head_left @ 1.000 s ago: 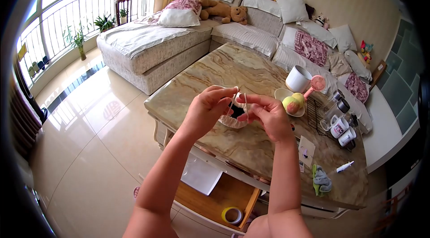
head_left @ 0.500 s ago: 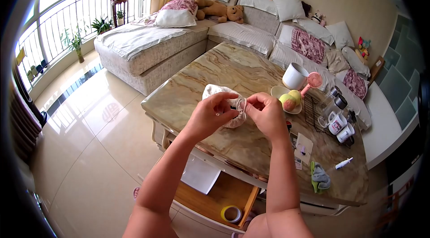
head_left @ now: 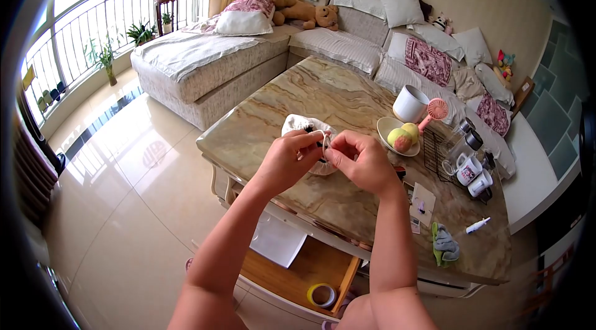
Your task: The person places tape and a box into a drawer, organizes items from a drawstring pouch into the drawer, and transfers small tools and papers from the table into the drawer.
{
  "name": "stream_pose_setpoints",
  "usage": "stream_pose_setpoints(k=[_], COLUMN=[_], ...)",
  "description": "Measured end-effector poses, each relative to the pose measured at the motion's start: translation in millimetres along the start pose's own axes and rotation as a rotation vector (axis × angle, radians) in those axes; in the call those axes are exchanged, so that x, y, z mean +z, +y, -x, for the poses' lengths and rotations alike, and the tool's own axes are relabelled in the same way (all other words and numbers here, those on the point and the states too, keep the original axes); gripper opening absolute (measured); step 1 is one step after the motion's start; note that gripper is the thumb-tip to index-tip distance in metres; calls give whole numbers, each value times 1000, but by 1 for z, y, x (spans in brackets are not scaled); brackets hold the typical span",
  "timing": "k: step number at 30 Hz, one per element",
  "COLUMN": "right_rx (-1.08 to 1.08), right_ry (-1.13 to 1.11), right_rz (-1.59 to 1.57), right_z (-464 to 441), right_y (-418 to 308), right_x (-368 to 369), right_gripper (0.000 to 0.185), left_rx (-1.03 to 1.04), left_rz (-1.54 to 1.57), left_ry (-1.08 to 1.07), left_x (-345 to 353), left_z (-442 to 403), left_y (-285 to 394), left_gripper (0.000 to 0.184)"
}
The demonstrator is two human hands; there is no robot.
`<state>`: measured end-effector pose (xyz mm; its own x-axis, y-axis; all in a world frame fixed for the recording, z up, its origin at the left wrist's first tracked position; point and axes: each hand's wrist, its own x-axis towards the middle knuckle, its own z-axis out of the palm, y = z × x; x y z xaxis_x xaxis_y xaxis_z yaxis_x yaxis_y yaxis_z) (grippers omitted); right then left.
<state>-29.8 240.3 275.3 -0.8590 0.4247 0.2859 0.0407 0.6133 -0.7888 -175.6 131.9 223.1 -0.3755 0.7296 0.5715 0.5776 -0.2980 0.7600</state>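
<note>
A small white cloth pouch (head_left: 298,123) with a gathered rim sits on the marble-patterned table (head_left: 267,106), something dark showing in its opening. Over the pouch, my left hand (head_left: 290,157) pinches the white drawstring between thumb and forefinger. Close beside it on the right, my right hand (head_left: 360,161) is closed on the same string, the fingertips of both hands almost touching. The hands hide part of the pouch and most of the string.
Right of my hands are a bowl of fruit (head_left: 405,137), a white pot (head_left: 410,106), a pink fan (head_left: 437,109), a wire rack, mugs (head_left: 468,170) and a cloth (head_left: 445,245). Below the tabletop, an open drawer (head_left: 282,276) holds tape (head_left: 321,295).
The string loops held up between my hands a second ago are no longer spread. My fingertips have come together, and more of the pouch's back side shows.
</note>
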Motion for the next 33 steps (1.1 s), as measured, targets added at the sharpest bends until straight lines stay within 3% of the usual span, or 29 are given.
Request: stream_pose_setpoints(k=[5, 10, 14, 17, 22, 25, 29, 32, 33], right_rx=[-67, -30, -28, 15, 14, 187, 287, 300, 233], right_ry=[-7, -29, -78, 36, 399, 490, 543, 567, 524], right_rz=[6, 72, 36, 60, 189, 44, 69, 80, -153], right_z=[2, 7, 10, 7, -9, -10, -10, -10, -8], right_y=[-5, -14, -10, -3, 56, 94, 145, 143, 137], right_x=[5, -1, -4, -7, -21, -40, -53, -45, -46], right_gripper=[10, 10, 11, 11, 14, 12, 13, 13, 13], left_rx=[44, -80, -204, -239, -173, -255, -271, -332, -354], left_rz=[48, 403, 491, 494, 713, 512, 471, 735, 947], left_ry=[-56, -82, -196, -241, -142, -16, 18, 101, 136], left_x=[2, 9, 7, 1, -17, -35, -45, -38, -38], left_z=[0, 0, 0, 0, 1, 7, 15, 18, 19], left_y=[-7, -13, -18, -20, -47, -69, -97, -106, -105], left_gripper=[26, 15, 9, 6, 19, 30, 29, 28, 27])
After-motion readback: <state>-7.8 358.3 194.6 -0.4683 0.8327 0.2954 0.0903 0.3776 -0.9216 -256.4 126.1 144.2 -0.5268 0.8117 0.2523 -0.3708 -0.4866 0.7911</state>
